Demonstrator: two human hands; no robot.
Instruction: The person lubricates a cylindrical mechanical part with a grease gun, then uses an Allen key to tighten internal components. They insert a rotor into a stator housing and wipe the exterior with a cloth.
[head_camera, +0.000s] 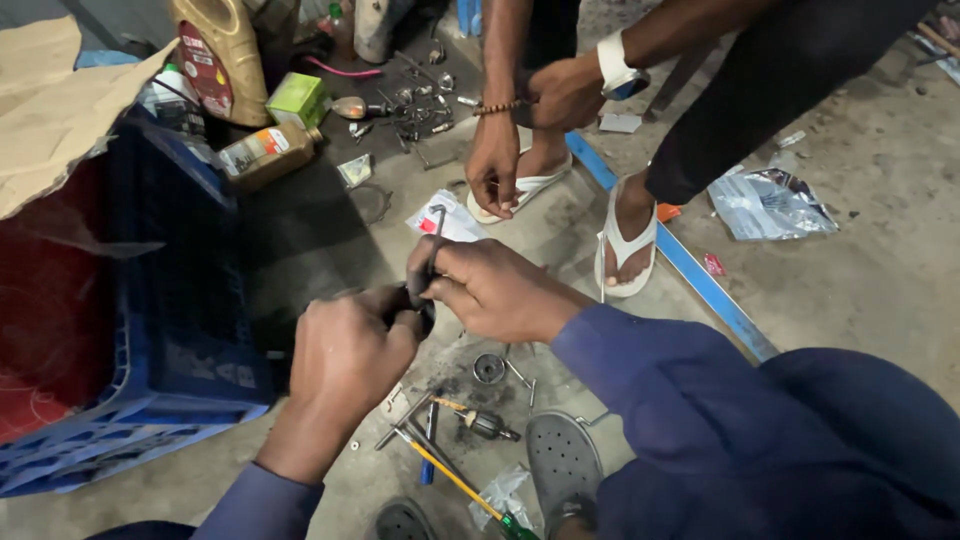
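- While the person crouches over the concrete floor (860, 290), the biggest thing beside them is a blue plastic crate (150, 330) on their left, with torn cardboard (40, 110) hanging over its far corner.
- Another person stands opposite in white sandals (628, 245), their two hands hanging down, one clasping the other wrist.
- A yellow jug (222, 55), a brown bottle (265, 152) lying flat and a small green box (298, 98) sit at the far side, next to a scatter of bolts and small metal parts (420, 105).
- A blue metal strip (690, 265) runs slantwise across the floor by the sandals, with a crumpled clear plastic bag (770, 205) beyond it.
- The left hand (350, 355) is closed in a fist around a small dark part (422, 312), most of it hidden in the grip.
- The right hand (490, 290) is pinched shut on a thin dark tool (434, 245) whose tip stands upward, its lower end meeting the dark part between the two hands, which touch there.
- Below the hands lie a yellow-handled screwdriver (450, 478), a spark plug (485, 422) and a small round metal ring (489, 368), just beside a dark perforated slipper (563, 460).
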